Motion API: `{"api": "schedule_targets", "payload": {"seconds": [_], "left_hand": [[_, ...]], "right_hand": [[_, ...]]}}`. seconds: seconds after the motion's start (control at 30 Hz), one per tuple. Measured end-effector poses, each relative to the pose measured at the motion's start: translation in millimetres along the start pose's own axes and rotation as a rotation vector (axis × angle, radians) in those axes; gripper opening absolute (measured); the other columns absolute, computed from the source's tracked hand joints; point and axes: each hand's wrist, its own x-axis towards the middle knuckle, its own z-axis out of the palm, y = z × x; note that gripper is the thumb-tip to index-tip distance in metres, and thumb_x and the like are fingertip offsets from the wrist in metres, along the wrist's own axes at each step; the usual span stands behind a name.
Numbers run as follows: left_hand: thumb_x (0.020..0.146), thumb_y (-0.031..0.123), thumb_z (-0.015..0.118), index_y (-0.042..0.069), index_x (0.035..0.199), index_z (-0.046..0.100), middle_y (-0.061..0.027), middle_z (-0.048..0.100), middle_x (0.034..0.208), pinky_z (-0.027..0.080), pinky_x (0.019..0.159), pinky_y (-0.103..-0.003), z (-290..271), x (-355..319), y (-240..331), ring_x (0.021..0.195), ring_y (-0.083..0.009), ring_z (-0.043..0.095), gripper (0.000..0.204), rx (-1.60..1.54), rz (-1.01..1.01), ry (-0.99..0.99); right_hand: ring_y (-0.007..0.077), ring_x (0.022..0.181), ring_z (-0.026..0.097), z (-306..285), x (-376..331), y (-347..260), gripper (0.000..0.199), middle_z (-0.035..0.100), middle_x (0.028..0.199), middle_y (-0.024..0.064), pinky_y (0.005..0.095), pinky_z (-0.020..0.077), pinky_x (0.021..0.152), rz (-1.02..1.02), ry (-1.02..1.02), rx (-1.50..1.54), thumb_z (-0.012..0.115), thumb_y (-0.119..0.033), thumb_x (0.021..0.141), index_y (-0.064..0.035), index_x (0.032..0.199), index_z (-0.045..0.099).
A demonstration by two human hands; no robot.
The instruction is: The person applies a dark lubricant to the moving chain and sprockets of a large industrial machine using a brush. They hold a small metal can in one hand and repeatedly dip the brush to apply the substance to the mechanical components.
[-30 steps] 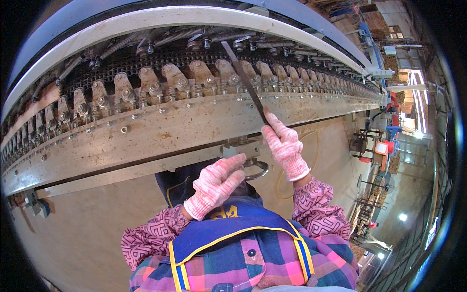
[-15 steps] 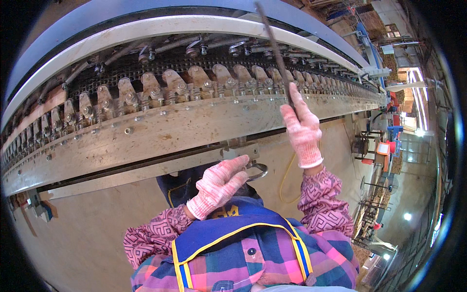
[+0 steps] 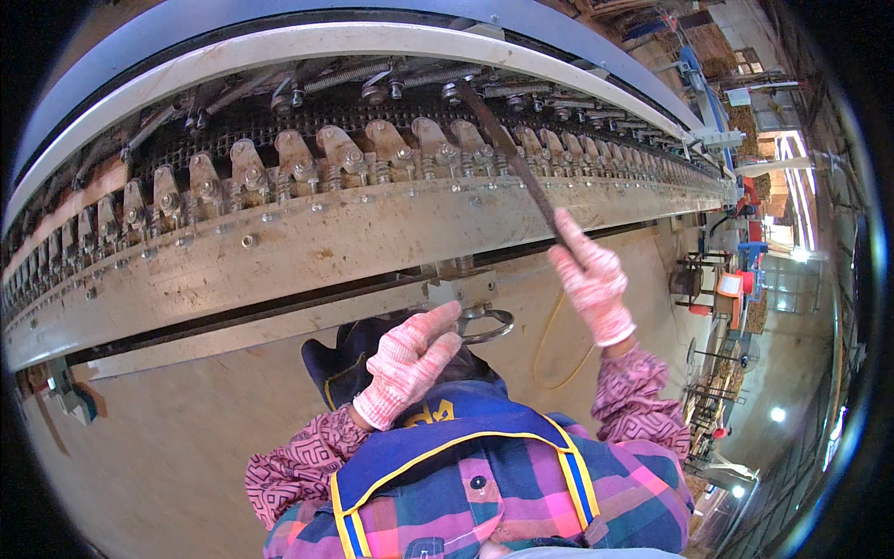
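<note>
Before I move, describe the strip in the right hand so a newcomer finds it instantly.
Find the long machine with its row of metal brackets. From the right hand, a narrow dark strip slants leftward across them. Unlike those short, paler brackets, it is long and dark.

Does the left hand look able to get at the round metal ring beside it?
Probably yes: the gloved left hand appears empty and sits close to the metal ring, with nothing visible between them.
</note>
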Motion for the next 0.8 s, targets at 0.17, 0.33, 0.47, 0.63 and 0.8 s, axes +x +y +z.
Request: {"api": "schedule_targets", "payload": {"seconds": [0.17,0.33,0.47,0.63,0.8], "left_hand": [[0.098,0.009,0.066,-0.002,0.139,0.059,-0.0115,0.071,0.118,0.05,0.1,-0.031,8.9,-6.6,-2.4,0.11,-0.0168,0.065,0.044,-0.007,0.049,0.025],[0.097,0.008,0.066,-0.001,0.139,0.059,-0.0116,0.071,0.118,0.051,0.1,-0.031,20.4,-8.3,-9.0,0.11,-0.0167,0.065,0.044,-0.129,0.019,0.062],[0.097,0.009,0.066,-0.001,0.139,0.06,-0.0121,0.071,0.118,0.051,0.099,-0.031,24.0,-3.5,-9.8,0.11,-0.0171,0.066,0.043,-0.14,0.023,0.061],[0.097,0.01,0.066,-0.001,0.137,0.061,-0.013,0.072,0.117,0.052,0.097,-0.031,13.8,-0.2,-9.6,0.109,-0.0175,0.067,0.042,-0.059,0.054,0.062],[0.096,0.01,0.067,-0.001,0.137,0.061,-0.0131,0.072,0.117,0.052,0.096,-0.031,7.9,4.1,-9.4,0.107,-0.0173,0.068,0.042,-0.1,0.067,0.088]], "right_hand": [[0.0321,0.075,0.068,-71.1,58.8,2.6,0.053,0.071,0.083,0.0131,0.0457,0.055,0.072,-0.074,-0.172,-0.54,0.072,-0.03,0.091,-0.0334,0.142,0.061],[0.0309,0.077,0.069,-106.3,99.0,-37.1,0.049,0.069,0.082,0.0111,0.0452,0.0542,0.067,-0.262,-0.238,-0.92,0.067,-0.037,0.095,-0.0351,0.143,0.058],[0.0305,0.073,0.067,-108.3,111.7,-59.7,0.047,0.067,0.077,0.009,0.0451,0.0523,0.062,-0.409,-0.247,-0.987,0.066,-0.036,0.095,-0.0325,0.141,0.059],[0.0285,0.073,0.069,-112.5,132.5,-88.8,0.044,0.068,0.077,0.0081,0.0439,0.0536,0.061,-0.514,-0.243,-1.212,0.065,-0.033,0.095,-0.03,0.139,0.061],[0.0324,0.073,0.069,-82.3,157.7,-110.2,0.042,0.069,0.076,0.0127,0.047,0.0531,0.061,-0.464,-0.326,-1.278,0.066,-0.029,0.095,-0.027,0.137,0.063]]}}
